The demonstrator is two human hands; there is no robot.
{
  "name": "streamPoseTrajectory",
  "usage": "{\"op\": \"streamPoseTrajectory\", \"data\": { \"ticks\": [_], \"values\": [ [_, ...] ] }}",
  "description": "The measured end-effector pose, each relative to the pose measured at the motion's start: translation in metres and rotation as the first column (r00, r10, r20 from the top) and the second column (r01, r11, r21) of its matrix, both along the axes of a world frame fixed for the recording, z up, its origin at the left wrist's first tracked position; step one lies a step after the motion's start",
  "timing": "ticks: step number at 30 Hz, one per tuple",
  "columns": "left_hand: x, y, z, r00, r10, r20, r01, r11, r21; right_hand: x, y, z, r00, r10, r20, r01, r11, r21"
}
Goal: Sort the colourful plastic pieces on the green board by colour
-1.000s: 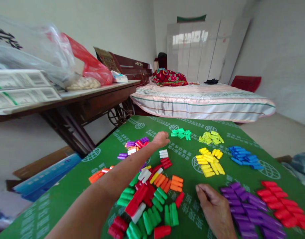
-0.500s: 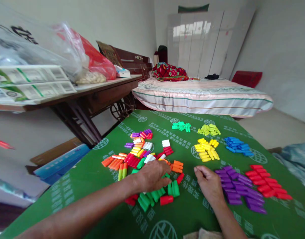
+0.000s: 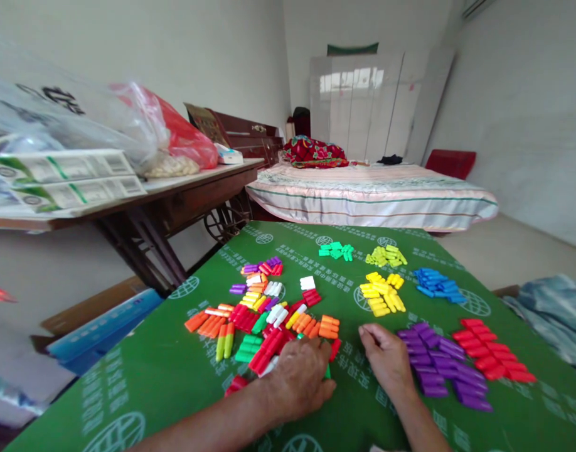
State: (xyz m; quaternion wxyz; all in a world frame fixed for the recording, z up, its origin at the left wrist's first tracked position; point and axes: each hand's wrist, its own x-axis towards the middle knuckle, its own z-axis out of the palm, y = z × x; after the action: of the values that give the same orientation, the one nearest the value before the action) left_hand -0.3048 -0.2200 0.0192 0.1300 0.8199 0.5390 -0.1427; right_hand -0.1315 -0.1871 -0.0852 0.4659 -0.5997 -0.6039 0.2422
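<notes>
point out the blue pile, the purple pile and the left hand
blue pile [image 3: 439, 285], head view, middle pieces
purple pile [image 3: 439, 359], head view, middle pieces
left hand [image 3: 303, 375], head view, back of the hand

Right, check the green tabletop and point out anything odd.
Nothing looks spilled or damaged. What stands out is the mixed-colour cluster, partly hidden by the left hand: its pieces lie jumbled at different angles, whereas the purple group and red group beyond the right hand are each one colour.

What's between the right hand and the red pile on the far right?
In the head view, purple pieces lie between the right hand and the red pile.
</notes>
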Motion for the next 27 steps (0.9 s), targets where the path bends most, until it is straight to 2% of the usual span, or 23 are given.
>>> {"op": "streamPoseTrajectory", "data": {
  "ticks": [4,7,11,15,17,19,23,27],
  "values": [
    [-0.007,0.001,0.004,0.991,0.094,0.1,-0.093,0.996,-0.016,-0.001,-0.001,0.001,1.0,-0.006,0.0,0.006,1.0,0.01],
    [-0.011,0.001,0.006,0.955,0.157,0.251,-0.149,0.988,-0.052,-0.001,-0.001,0.0,1.0,-0.003,0.012,0.003,1.0,0.012],
    [-0.008,-0.003,0.008,0.874,0.16,0.458,-0.066,0.975,-0.214,0.0,0.002,-0.004,1.0,0.003,0.014,-0.003,1.0,0.009],
    [-0.003,-0.006,0.004,0.838,0.108,0.535,0.083,0.943,-0.321,0.0,0.005,-0.009,1.0,0.016,0.015,-0.016,1.0,-0.001],
    [-0.005,-0.005,0.001,0.831,0.078,0.551,0.118,0.943,-0.311,0.0,0.005,-0.009,1.0,0.015,0.01,-0.015,1.0,0.002],
    [-0.009,-0.005,-0.002,0.843,0.043,0.537,0.102,0.966,-0.238,0.0,0.005,-0.009,1.0,0.011,0.005,-0.011,1.0,0.004],
    [-0.014,-0.01,-0.006,0.911,-0.004,0.413,0.037,0.997,-0.074,-0.001,0.004,-0.009,1.0,0.007,0.014,-0.006,1.0,-0.011],
    [-0.006,-0.023,-0.004,0.958,0.02,0.286,-0.012,0.999,-0.03,-0.001,0.005,-0.009,1.0,0.005,0.003,-0.005,1.0,-0.015]
  ]
}}
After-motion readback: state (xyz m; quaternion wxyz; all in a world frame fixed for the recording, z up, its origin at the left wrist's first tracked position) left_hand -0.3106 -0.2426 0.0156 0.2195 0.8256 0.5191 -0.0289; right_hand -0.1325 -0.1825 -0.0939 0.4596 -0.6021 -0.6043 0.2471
